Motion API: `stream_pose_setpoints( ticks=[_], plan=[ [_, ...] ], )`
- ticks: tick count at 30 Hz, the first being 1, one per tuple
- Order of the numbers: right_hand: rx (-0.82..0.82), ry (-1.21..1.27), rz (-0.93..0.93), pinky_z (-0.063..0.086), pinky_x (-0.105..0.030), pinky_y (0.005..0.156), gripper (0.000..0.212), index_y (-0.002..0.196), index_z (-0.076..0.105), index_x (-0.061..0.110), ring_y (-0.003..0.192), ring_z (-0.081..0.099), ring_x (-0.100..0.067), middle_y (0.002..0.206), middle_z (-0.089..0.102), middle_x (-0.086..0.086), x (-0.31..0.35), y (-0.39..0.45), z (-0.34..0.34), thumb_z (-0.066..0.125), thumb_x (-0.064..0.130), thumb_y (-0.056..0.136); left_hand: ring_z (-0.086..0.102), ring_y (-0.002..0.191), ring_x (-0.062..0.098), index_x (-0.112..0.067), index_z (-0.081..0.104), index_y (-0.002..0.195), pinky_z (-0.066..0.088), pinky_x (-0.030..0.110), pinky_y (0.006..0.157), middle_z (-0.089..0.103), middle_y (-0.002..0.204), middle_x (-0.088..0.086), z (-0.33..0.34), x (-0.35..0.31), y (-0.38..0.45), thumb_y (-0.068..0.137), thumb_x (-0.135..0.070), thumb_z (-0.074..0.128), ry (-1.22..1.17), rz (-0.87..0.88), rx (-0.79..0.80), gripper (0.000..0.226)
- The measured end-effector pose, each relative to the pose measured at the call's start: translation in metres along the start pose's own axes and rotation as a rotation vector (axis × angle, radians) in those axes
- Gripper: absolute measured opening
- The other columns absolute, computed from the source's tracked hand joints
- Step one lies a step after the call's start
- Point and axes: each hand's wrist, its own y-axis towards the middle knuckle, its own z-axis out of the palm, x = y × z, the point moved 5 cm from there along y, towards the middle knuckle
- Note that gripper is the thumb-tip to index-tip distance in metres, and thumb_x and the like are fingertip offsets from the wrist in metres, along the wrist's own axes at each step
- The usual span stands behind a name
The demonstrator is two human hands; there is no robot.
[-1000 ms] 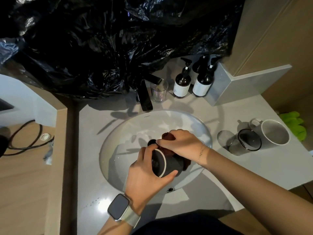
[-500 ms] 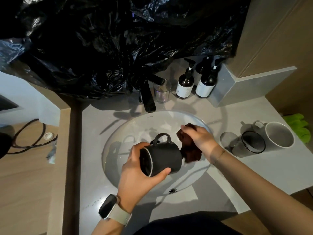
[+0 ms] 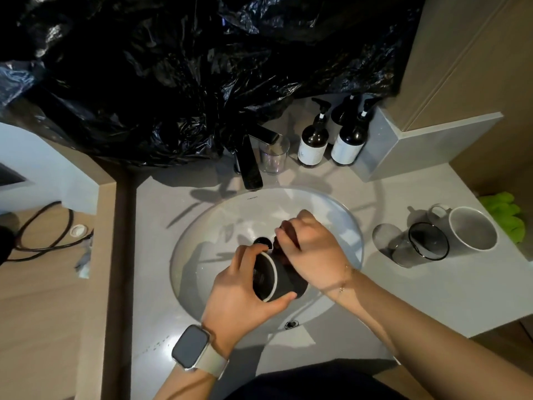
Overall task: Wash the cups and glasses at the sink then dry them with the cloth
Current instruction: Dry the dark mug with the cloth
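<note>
We are rubbing the matte black ceramic mug [image 3: 278, 280], gripped by our left hand [image 3: 240, 293], with the dark brown cloth [image 3: 284, 243] pinched in our right hand [image 3: 313, 251] over the white oval sink [image 3: 350, 226], and next we are probably needing to turn the mug.

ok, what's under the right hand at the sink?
Under the right hand a dark brown cloth presses on the black mug, which the left hand holds. Most of the cloth is covered.

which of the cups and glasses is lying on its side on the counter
The black-rimmed glass, between the sink and the upright white mug. The clear glass by the tap stands upright; the black mug is in hand.
</note>
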Motion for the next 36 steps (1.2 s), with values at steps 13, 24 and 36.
stream_pose_setpoints(
  ticks=[13,24,36],
  plan=[
    [0.219,-0.17,-0.027,0.041,-0.03,0.073,0.028,0.081,0.051,0.014,0.084,0.051,-0.022,0.093,0.043,-0.001,0.002,0.023,0.011,0.044,0.036,0.098,0.064,0.073,0.008,-0.029,0.047,0.118,0.044,0.01,0.063,0.057,0.105,-0.012,0.005,0.004,-0.004,0.058,-0.069,0.07,0.076,-0.019,-0.047,0.076],
    [0.039,0.483,0.415,0.045,-0.021,0.072,0.028,0.082,0.059,0.016,0.081,0.062,-0.015,0.095,0.063,-0.013,-0.061,0.032,0.011,0.054,0.041,0.095,0.065,0.098,0.009,-0.044,0.049,0.117,0.058,0.034,0.083,0.061,0.105,-0.019,0.001,0.028,0.002,0.056,-0.047,0.086,-0.484,-0.241,0.2,0.071],
    [-0.012,0.638,-0.133,0.042,-0.017,0.094,0.014,0.103,0.068,0.014,0.105,0.058,-0.01,0.106,0.062,0.0,-0.03,-0.007,-0.001,0.056,0.016,0.096,0.068,0.096,0.023,-0.034,0.056,0.117,0.058,0.034,0.076,0.063,0.111,-0.007,0.007,0.016,-0.004,0.061,-0.037,0.087,-0.798,-0.29,0.289,0.065]
  ],
)
